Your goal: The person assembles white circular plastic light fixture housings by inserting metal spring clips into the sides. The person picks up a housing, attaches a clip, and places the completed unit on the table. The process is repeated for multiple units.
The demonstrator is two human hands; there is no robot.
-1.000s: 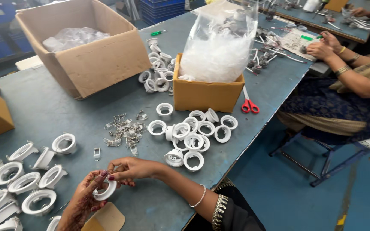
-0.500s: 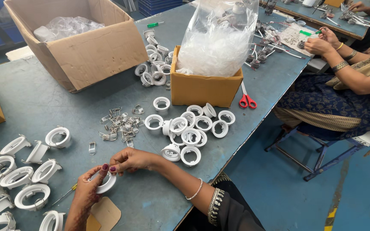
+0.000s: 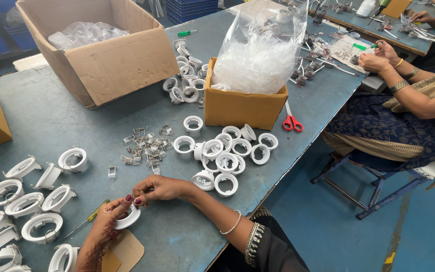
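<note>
- Two hands meet at the near edge of the grey table (image 3: 51, 116): the left hand (image 3: 104, 226) is cupped under a white plastic ring (image 3: 128, 217) and closed on it, and the right hand (image 3: 159, 189) pinches at the ring's upper rim with fingertips; whether a clip sits between those fingertips cannot be told.
- The ring is held just above the table, over a piece of brown card (image 3: 124, 250).
- The ring is judged light, stiff and smooth, so it is best gripped across its outer rim, not by its thin inner lip.
- A yellow-handled screwdriver (image 3: 89, 217) lies just beside the left hand.
- Finished rings with clips (image 3: 23, 204) are spread to the left; bare rings (image 3: 225, 156) are heaped to the right.
- Small metal spring clips (image 3: 142, 148) lie in a loose pile further in.
- Beyond, a small box with a clear bag (image 3: 245, 106), red scissors (image 3: 292, 122) and a large open carton (image 3: 112, 55) are seen.
- A co-worker's hand (image 3: 373, 63) is busy at the far right.
</note>
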